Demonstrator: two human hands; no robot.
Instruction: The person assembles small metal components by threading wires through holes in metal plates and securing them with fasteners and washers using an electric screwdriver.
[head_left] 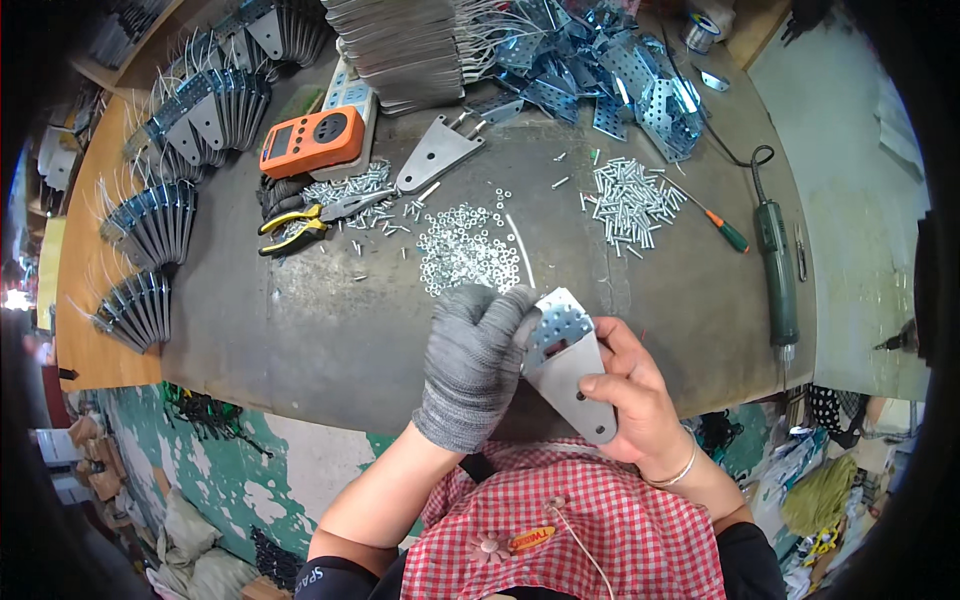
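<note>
In front of my apron I hold a tapered grey metal plate (575,388) with a shiny perforated metal bracket (560,325) against its wide end. My right hand (637,395), bare, grips the plate from the right, thumb on its face and fingers behind. My left hand (465,365), in a grey knit glove, is closed at the bracket's left edge; its fingertips are partly hidden. Just beyond the left hand lies a spread of small nuts (465,250), with a thin white tube (520,250) beside it. A pile of screws (637,205) lies farther right.
Yellow-black pliers (320,215), more screws (350,185) and an orange meter (312,142) are at the left. Another tapered plate (437,155) lies beyond the nuts. Perforated brackets (600,80) heap at the back. A screwdriver (725,230) and corded electric driver (777,270) lie right.
</note>
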